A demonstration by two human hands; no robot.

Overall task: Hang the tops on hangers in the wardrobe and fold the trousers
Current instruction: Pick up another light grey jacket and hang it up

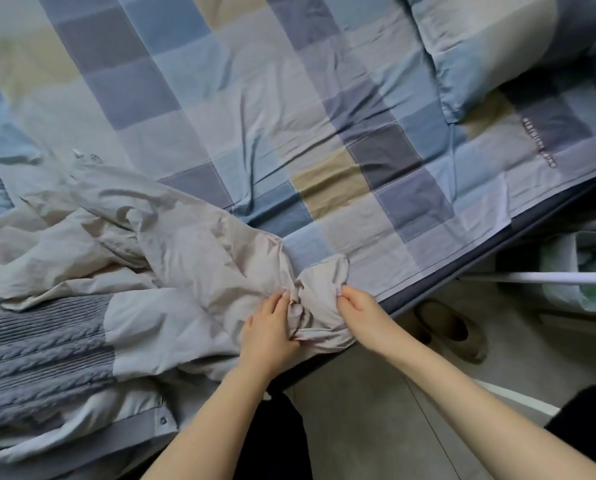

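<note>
A crumpled beige garment point(172, 244) sprawls over the left half of the bed, one bunched end hanging at the bed's near edge. My left hand point(269, 334) grips that bunched end from the left, fingers sunk into the folds. My right hand point(355, 306) pinches the same end from the right, at its hem. A grey cable-knit top point(40, 358) lies under the beige cloth at the lower left. Below it shows a pale garment with a grey snap-button strip point(144, 424).
The bed carries a checked blue, grey and tan sheet point(324, 116), with a matching pillow point(497, 46) at the upper right. On the floor beside the bed sit a dark slipper point(452, 327) and a white wire rack point(566, 278) holding packages.
</note>
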